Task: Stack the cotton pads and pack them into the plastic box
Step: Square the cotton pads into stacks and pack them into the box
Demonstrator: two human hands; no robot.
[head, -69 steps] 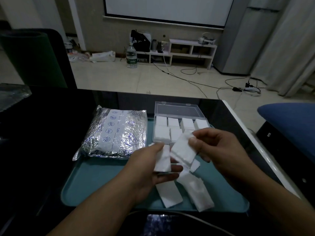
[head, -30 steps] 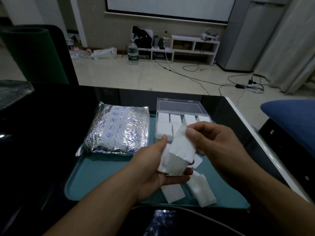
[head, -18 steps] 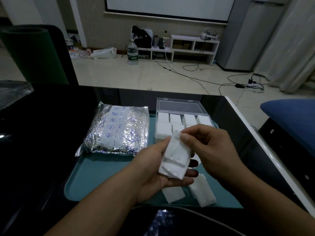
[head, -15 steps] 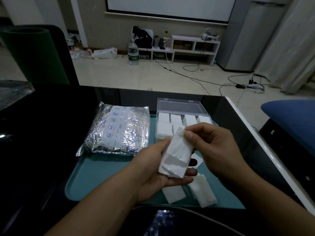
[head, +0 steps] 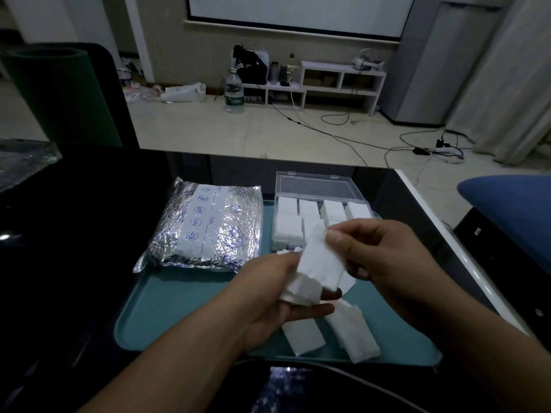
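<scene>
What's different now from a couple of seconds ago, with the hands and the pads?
The right hand has brought its pad across onto the pads in the left hand, so both hands now hold one small stack of pads instead of separate pieces. Nothing was let go. The two loose pads on the tray, the foil bag and the partly filled plastic box stayed put.

A dim room with a pale tiled floor [head: 208, 126]. Against the far wall stands a low white shelf unit [head: 337, 81], under a projection screen [head: 298, 13]. Left of the shelf stands a water bottle [head: 234, 92]; right of it hang grey curtains [head: 507, 70]. Cables [head: 357, 138] trail before it.
</scene>
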